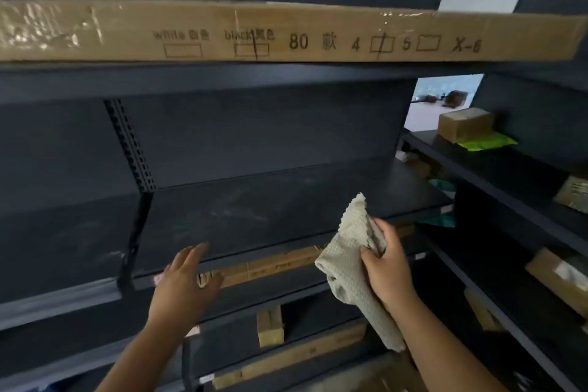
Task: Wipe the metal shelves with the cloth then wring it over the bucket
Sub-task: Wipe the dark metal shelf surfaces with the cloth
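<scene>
A dark metal shelf (254, 210) with dusty streaks lies in front of me at chest height. My right hand (386, 261) grips a beige textured cloth (346, 261) in front of the shelf's right front edge; the cloth hangs down below the hand and one corner sticks up over the shelf. My left hand (184, 280) is open with fingers spread, its fingertips at the shelf's front lip. No bucket is in view.
A long cardboard box (286, 35) lies on the shelf above. Narrow cardboard boxes (270, 266) and a small wooden block (269, 325) sit on lower shelves. To the right, another shelving unit (509, 175) carries a small box (464, 122), a green packet and more cartons.
</scene>
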The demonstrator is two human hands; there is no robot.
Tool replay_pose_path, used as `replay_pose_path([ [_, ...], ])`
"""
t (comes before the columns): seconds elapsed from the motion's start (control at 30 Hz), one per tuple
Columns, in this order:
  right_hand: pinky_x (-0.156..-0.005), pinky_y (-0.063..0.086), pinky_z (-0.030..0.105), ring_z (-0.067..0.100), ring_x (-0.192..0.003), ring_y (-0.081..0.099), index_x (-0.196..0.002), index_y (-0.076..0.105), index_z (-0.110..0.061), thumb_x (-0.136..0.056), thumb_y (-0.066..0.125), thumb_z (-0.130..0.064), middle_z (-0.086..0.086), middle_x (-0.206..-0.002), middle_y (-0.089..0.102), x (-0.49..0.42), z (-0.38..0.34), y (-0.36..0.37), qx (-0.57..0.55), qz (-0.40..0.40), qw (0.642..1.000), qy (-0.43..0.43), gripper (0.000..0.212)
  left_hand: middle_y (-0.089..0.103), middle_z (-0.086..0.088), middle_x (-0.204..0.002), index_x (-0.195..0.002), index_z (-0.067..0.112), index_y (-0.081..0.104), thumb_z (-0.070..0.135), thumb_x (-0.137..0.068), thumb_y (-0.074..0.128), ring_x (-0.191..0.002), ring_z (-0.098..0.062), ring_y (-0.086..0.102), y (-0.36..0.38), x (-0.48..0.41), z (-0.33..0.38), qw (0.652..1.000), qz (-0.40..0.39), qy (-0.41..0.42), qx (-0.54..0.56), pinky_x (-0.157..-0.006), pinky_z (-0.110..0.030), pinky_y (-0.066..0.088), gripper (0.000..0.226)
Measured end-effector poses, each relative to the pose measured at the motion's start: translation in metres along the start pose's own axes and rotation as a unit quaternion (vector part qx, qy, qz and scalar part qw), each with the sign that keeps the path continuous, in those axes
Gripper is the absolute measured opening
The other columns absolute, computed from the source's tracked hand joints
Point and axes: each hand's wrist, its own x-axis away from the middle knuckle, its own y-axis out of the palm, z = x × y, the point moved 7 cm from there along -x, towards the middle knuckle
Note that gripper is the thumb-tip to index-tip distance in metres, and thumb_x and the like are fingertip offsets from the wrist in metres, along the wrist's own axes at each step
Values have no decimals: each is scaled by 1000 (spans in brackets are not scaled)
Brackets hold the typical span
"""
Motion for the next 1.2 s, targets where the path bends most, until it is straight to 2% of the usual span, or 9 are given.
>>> replay_pose_path([
  [0.17,-81,41,15,-12,-98,57,-114,58,-36,-86,49,3,-23,-107,62,-69,20,-27,37,26,999,22,48,45,-3,-140,-137,29,44,46,-81,65,-123,-33,40,39,-56,-8,998,-44,-40,-34,-95,-45,42,63],
  [0.37,-84,39,26,13,-99,57,-117,65,-18,-84,46,5,-4,-105,65,-176,54,-68,135,50,990,6,44,59,-14,-118,-117,27,63,41,-75,74,-106,-43,50,57,-90,-22,992,-5,-82,-91,-83,-49,45,46],
  [0.53,-87,47,42,40,-101,59,-117,65,-23,-85,48,-4,19,-119,61,-266,98,-98,277,104,955,-6,42,63,-5,-101,-95,30,70,40,-72,78,-97,-37,57,65,-91,-34,986,-21,-122,-111,-77,-42,48,26],
  [0.73,-92,43,52,44,-116,48,-127,47,-22,-85,46,-38,17,-136,47,-301,192,-63,492,-39,869,-39,45,60,2,-79,-74,35,65,28,-72,79,-80,-28,60,62,-89,-29,989,-10,-126,-83,-66,-34,43,16],
  [0.87,-100,40,56,40,-130,38,-133,41,-16,-89,40,-40,18,-142,41,-309,207,-63,499,-28,864,-59,50,65,-2,-81,-75,26,70,17,-71,80,-76,-27,61,60,-79,-33,989,3,-122,-82,-65,-32,41,14],
  [0.97,-104,34,53,39,-132,32,-136,38,-17,-92,39,-39,15,-148,32,-297,192,-33,506,-51,859,-59,49,68,-5,-82,-76,21,73,10,-70,80,-76,-31,63,59,-74,-36,991,24,-93,-97,-65,-33,43,14],
  [1.07,-100,40,51,39,-122,45,-131,43,-23,-89,32,-47,12,-141,42,-264,160,40,473,-99,863,-147,49,69,-4,-79,-73,24,73,13,-70,78,-74,-33,61,59,-74,-33,988,39,-44,-142,-64,-37,45,12],
  [1.13,-98,41,47,35,-117,49,-127,47,-24,-88,35,-47,9,-136,47,-229,133,106,447,-141,856,-216,47,70,-2,-78,-72,24,73,25,-73,67,-72,-33,61,57,-72,-34,988,56,-21,-146,-64,-39,47,7],
  [1.2,-98,41,44,32,-116,48,-127,46,-26,-86,37,-46,6,-135,46,-186,98,171,410,-185,858,-248,47,71,-1,-78,-73,23,74,36,-74,51,-70,-32,61,58,-69,-35,987,68,9,-144,-63,-39,49,27],
])
